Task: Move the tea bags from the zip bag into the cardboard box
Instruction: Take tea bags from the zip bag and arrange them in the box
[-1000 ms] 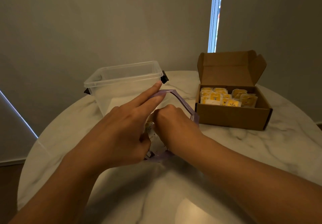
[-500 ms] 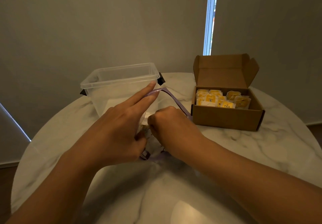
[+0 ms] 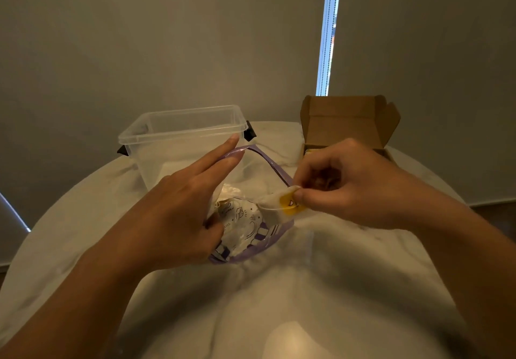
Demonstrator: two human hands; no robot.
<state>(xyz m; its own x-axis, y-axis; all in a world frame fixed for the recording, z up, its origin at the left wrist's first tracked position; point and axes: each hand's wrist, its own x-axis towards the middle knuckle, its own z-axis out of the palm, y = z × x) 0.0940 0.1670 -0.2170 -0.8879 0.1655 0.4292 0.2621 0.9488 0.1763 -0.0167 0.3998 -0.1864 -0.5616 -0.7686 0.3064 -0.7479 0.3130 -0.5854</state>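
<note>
Shows a round marble table [image 3: 279,303] from above its near edge. Grips the zip bag [image 3: 251,244] with the left hand [image 3: 178,213] at the middle of the table: thumb pressed on the printed near wall, index and middle fingers straight along the purple zip rim, mouth held wide. Pinches one tea bag [image 3: 282,205], white with a yellow label, between thumb and forefinger of the right hand [image 3: 349,182], remaining fingers curled. Holds it just over the right side of the bag's mouth; cannot tell whether touching the rim. Shows pale sachets [image 3: 237,194] inside the zip bag, blurred behind the printed film. Shows the cardboard box [image 3: 349,118] at the far right edge, lid flap upright, interior mostly hidden behind the right hand, with only a yellow sliver [image 3: 312,151] visible at its left inner corner. Shows a clear plastic container [image 3: 181,135] with black side clips at the far edge, left of the box and just behind the zip bag. Includes a bright strip of window [image 3: 328,32] between drawn blinds beyond the table.
</note>
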